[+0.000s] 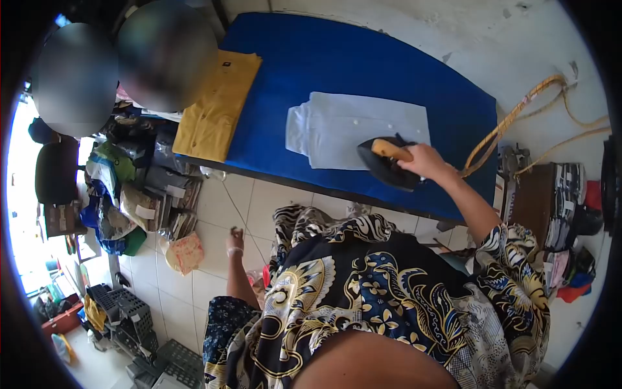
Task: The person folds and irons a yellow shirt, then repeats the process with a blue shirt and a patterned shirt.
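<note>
My right hand (422, 162) is wrapped round the wooden handle of a dark clothes iron (387, 170). The iron is at the near right corner of a folded light-blue shirt (363, 129), partly over it. The shirt lies flat with its buttons facing up on a blue-covered ironing table (324, 52). My left hand (234, 241) hangs away from the table, above the tiled floor, with its fingers loosely curled and apart. Nothing shows in it. A folded mustard-yellow shirt (220, 107) rests at the table's left end.
The iron's cord (499, 129) loops from the right toward the wall. Stacked clothes (123, 188) crowd the left side, with plastic crates (126, 311) below them. More folded clothes (564, 207) sit at the right. A stool (184, 253) stands on the floor.
</note>
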### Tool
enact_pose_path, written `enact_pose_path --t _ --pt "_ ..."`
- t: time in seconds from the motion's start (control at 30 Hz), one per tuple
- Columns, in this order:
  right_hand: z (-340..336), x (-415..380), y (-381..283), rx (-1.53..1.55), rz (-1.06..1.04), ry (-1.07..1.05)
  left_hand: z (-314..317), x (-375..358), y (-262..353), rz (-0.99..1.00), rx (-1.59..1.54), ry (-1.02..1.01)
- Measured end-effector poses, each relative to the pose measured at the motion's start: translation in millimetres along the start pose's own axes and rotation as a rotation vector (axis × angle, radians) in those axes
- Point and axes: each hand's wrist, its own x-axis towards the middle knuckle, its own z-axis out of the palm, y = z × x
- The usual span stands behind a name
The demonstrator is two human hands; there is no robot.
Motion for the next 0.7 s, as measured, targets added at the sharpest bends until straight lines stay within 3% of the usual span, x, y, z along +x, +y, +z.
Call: enact_pose_path --t 0.13,0.17,0.2,0.27,0.33,0.4,0.43,0.47,0.5,0.57,0.63,0.7 --pt "-27 -25 108 -0.005 0.028 0.033 -40 -10 79 -0.181 -0.546 0.444" --pt "-33 -37 124 0.041 0.138 -0.026 -43 -16 94 -0.189 -0.528 0.453" --pt "-42 -43 140 0.077 0.238 -0.075 -44 -16 111 -0.151 -0.633 0.591" --pt "-40 -51 183 0.043 0.199 0.025 -61 -35 159 -0.135 -0.716 0.817" --pt "-48 -51 212 0.058 0.175 0.051 -44 -14 174 0.078 -0.786 1.13" --pt "-49 -42 239 0.157 0.172 0.246 -60 -10 225 0.194 -0.975 1.205" --pt "-57 -33 251 0.154 0.33 0.148 -107 -55 279 0.188 -0.779 1.008" --pt "-66 -26 256 0.143 0.497 0.046 -111 -45 298 0.41 -0.555 1.157" --pt "-70 -23 238 0.142 0.456 0.046 -130 -63 339 0.428 -0.72 1.03" --pt "-72 -25 187 -0.632 0.045 0.614 -133 -58 382 0.554 -0.736 0.719" --pt "-26 -7 178 -0.299 -0.108 0.669 -128 -61 426 0.628 -0.809 0.329" --pt "17 11 158 0.373 0.135 0.352 -121 -54 453 0.311 -1.056 -0.161"
